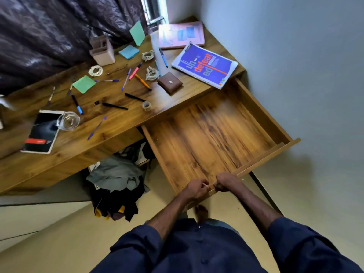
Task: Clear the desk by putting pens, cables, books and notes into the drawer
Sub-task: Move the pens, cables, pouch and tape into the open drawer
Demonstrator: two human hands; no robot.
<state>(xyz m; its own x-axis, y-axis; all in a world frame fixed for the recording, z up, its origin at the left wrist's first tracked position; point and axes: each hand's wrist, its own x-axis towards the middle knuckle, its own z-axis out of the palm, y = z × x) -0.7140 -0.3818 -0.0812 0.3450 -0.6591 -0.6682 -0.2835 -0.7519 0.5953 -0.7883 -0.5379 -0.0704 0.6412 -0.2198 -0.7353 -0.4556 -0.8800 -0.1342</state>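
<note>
At the front rim of the drawer (206, 134) (standing open): left hand (195, 189), right hand (226, 182), side by side, fingers curled over it. Pens (115, 106), cables (152, 73), books (204, 66), notes (84, 84) on the desk (173, 101), well apart from both hands.

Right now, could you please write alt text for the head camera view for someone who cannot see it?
A person's left hand and right hand grip the front edge of a pulled-out wooden drawer. On the desk lie scattered pens, coiled cables, sticky notes, a blue book and a brown wallet.
</note>
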